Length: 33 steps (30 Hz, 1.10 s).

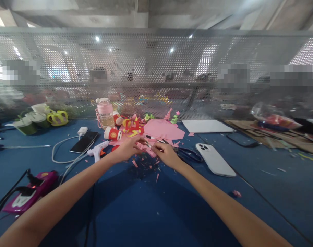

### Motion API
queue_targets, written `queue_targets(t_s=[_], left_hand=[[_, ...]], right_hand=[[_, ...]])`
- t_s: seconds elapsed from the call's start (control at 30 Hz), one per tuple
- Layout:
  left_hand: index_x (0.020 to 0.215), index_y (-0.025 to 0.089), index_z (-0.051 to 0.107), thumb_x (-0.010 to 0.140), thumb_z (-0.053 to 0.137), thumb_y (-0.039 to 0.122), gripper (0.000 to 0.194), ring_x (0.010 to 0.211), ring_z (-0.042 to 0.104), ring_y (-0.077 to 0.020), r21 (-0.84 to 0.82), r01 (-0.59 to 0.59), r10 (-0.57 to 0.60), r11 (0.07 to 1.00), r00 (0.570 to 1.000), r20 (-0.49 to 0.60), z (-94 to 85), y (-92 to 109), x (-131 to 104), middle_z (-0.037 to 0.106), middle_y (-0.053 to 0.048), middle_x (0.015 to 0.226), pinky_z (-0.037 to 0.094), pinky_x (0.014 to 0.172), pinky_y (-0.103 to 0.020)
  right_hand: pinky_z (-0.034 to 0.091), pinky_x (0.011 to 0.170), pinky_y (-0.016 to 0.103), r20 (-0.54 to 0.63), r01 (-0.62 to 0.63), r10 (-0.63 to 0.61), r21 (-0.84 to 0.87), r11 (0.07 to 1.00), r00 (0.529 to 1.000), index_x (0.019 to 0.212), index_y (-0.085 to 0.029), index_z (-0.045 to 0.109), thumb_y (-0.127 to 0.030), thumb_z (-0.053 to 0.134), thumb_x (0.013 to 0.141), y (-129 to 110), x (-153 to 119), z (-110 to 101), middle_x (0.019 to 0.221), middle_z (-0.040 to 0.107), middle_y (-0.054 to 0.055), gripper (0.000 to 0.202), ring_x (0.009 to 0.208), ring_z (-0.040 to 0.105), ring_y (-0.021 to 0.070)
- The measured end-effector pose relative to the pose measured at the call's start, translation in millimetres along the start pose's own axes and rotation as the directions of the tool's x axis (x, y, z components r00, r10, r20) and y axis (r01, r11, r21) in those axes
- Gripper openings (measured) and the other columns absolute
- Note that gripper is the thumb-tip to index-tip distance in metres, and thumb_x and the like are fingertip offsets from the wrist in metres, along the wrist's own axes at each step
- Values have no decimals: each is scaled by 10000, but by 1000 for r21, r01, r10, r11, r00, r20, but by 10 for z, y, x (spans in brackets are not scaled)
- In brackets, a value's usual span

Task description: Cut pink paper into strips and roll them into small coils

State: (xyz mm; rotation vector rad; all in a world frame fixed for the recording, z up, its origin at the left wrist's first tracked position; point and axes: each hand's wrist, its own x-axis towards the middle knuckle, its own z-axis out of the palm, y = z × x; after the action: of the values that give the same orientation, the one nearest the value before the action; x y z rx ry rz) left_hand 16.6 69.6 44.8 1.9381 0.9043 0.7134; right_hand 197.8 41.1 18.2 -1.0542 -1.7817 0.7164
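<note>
Over the pile of paper in the middle, my left hand (129, 148) and my right hand (166, 155) nearly meet at the fingertips. My left fingers are bent in a loose pinch, and the right ones are pressed together. A small, light-coloured piece sits between them, too small to name. Under and beyond the hands lie pink paper sheets (163, 129). Pink scraps (134, 163) are scattered on the blue table below. Just right of my right hand rest dark-handled scissors (189, 154). A white glue gun (97, 151) lies left of my left hand.
Red paper cups (112, 133) and a pink-lidded bottle (105, 113) stand behind. At left are a black phone (84, 142) and a purple power strip (31, 192) with cables. A white phone (215, 159) and white sheets (207, 126) lie right. A perforated metal screen (151, 68) borders the table.
</note>
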Motion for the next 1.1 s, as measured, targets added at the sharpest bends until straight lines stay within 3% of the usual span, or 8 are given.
queue_targets(t_s=[0.2, 0.47, 0.67, 0.8, 0.93, 1.1], left_hand=[[942, 131, 554, 665, 650, 186, 298, 751, 610, -132, 60, -7, 17, 998, 988, -151, -57, 11, 6, 623, -87, 983, 503, 692, -266], [929, 151, 584, 686, 614, 177, 247, 777, 620, -143, 170, -25, 48, 985, 990, -131, -158, -7, 40, 654, -72, 974, 501, 703, -265], [911, 160, 631, 648, 553, 69, 289, 728, 622, -165, 340, -17, -4, 940, 998, 61, -130, -14, 6, 677, -38, 826, 459, 646, -246], [896, 164, 610, 669, 568, 111, 238, 834, 595, -212, 447, -16, -20, 894, 997, 74, -64, 55, -57, 655, -65, 900, 426, 720, -276], [890, 154, 574, 754, 559, 252, 169, 776, 578, -218, 519, -33, -19, 854, 995, 94, 0, 132, -103, 634, -81, 850, 408, 657, -280], [788, 144, 599, 839, 446, 198, 170, 698, 564, -180, 607, -78, 14, 791, 994, 109, 10, 175, -73, 624, -74, 767, 400, 653, -264]], right_hand=[[323, 458, 268, -206, -73, 71, -3, 997, 976, 511, -226, 447, -624, 473, 734, 71, -14, -20, 397, 416, -36, 457, 414, 428, 146], [402, 352, 265, -318, -170, 205, 134, 976, 926, 575, -222, 451, -690, 471, 702, 157, -4, -81, 423, 494, -28, 486, 356, 523, 154], [516, 408, 338, -228, -184, 255, 291, 939, 939, 616, -229, 443, -697, 554, 625, 145, 1, -4, 469, 531, -29, 481, 408, 614, 215], [538, 476, 369, -194, -177, 252, 336, 925, 948, 619, -218, 489, -668, 578, 618, 97, -1, 41, 560, 600, 5, 459, 476, 633, 225], [524, 548, 360, -215, -147, 221, 314, 938, 951, 546, -203, 530, -584, 659, 581, 48, -17, 54, 541, 562, -3, 404, 541, 602, 211], [512, 631, 373, -223, -143, 232, 354, 924, 947, 564, -186, 595, -515, 694, 588, 45, -18, 75, 568, 585, 7, 344, 592, 591, 206]])
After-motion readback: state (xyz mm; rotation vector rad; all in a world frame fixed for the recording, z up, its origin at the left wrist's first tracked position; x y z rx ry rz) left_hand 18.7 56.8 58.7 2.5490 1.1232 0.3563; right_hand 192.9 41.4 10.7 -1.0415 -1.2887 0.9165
